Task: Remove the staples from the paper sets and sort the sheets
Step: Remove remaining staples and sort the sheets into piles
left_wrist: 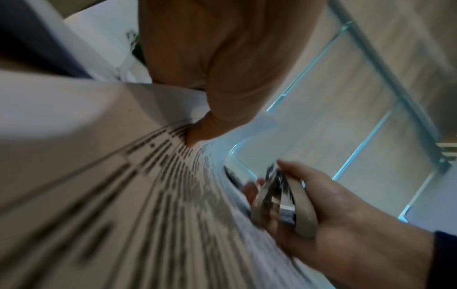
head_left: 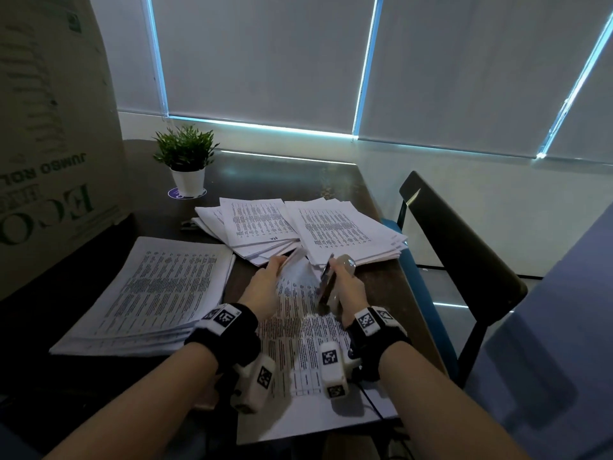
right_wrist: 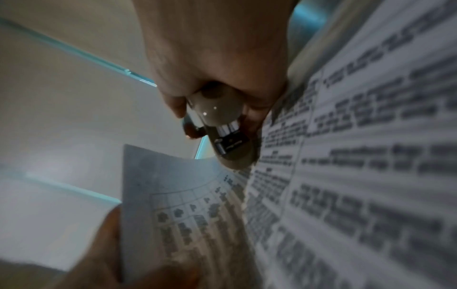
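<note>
Between my hands lies a set (head_left: 298, 327): left hand (head_left: 265, 287) pinches its lifted corner, right hand (head_left: 345, 287) squeezes the remover (head_left: 326, 283) there. Beyond my grip, two piles (head_left: 298, 227) look sorted; left of it, a stack (head_left: 156, 293) waits.

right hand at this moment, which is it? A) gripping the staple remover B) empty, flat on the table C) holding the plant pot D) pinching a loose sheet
A: the right hand has its fingers curled round the staple remover, also seen in the right wrist view, beside the paper corner lifted by the left hand.
</note>
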`<state>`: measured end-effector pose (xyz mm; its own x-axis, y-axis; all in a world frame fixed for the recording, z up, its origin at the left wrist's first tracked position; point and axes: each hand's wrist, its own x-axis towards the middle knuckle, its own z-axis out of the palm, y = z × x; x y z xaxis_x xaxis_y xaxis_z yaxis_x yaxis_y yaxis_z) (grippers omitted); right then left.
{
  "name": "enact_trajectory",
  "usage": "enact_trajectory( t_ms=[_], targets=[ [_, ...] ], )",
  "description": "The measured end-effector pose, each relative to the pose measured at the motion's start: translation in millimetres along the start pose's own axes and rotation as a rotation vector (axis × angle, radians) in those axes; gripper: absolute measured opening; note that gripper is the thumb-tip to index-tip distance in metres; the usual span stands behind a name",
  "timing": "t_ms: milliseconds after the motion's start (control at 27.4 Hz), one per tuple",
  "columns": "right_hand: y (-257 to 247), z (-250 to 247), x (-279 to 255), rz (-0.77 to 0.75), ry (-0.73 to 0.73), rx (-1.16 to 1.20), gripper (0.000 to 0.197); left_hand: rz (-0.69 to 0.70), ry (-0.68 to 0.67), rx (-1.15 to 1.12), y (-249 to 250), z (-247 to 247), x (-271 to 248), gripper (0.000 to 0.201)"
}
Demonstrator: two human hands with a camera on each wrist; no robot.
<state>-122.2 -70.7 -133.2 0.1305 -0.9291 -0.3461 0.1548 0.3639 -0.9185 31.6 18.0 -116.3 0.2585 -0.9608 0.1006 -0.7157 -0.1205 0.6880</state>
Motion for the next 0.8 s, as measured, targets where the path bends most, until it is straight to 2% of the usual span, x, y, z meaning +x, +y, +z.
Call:
enact_trajectory(
  t_ms=[73, 146, 183, 292, 366, 475, 585, 804],
  targets=[
    [4.9, 10.0, -11.5, -0.017, -0.144, 0.16, 0.029, 0.04, -0.026, 0.001, -4.2, 1.7, -6.0, 0.065],
    [8.1, 15.9, -18.5, -0.055, -0.231, 0.185, 0.013, 0.061, -0.02, -0.002, -6.3, 4.7, -8.4, 0.065],
    [8.9, 16.6, -21.1, -0.077, -0.263, 0.16, 0.013, 0.059, -0.018, 0.018, -6.8, 6.7, -7.9, 0.065],
    [8.4, 12.8, -28.2, -0.087, -0.389, 0.132, 0.041, 0.05, -0.02, 0.048, -6.9, 9.6, -6.8, 0.067],
    [8.2, 7.9, -30.7, -0.092, -0.454, 0.109, 0.049, 0.033, -0.015, 0.069, -8.2, 9.8, -5.7, 0.07],
    [9.5, 6.6, -27.9, -0.099, -0.47, 0.108, 0.045, 0.004, -0.019, 0.071, -8.4, 10.4, -5.9, 0.072],
    [12.1, 7.5, -23.7, -0.099, -0.459, 0.158, 0.052, -0.006, -0.013, 0.089, -7.8, 10.6, -5.3, 0.074],
    [12.8, 5.3, -21.8, -0.074, -0.496, 0.2, 0.051, -0.003, -0.013, 0.077, -7.4, 9.5, -5.7, 0.071]
  ],
)
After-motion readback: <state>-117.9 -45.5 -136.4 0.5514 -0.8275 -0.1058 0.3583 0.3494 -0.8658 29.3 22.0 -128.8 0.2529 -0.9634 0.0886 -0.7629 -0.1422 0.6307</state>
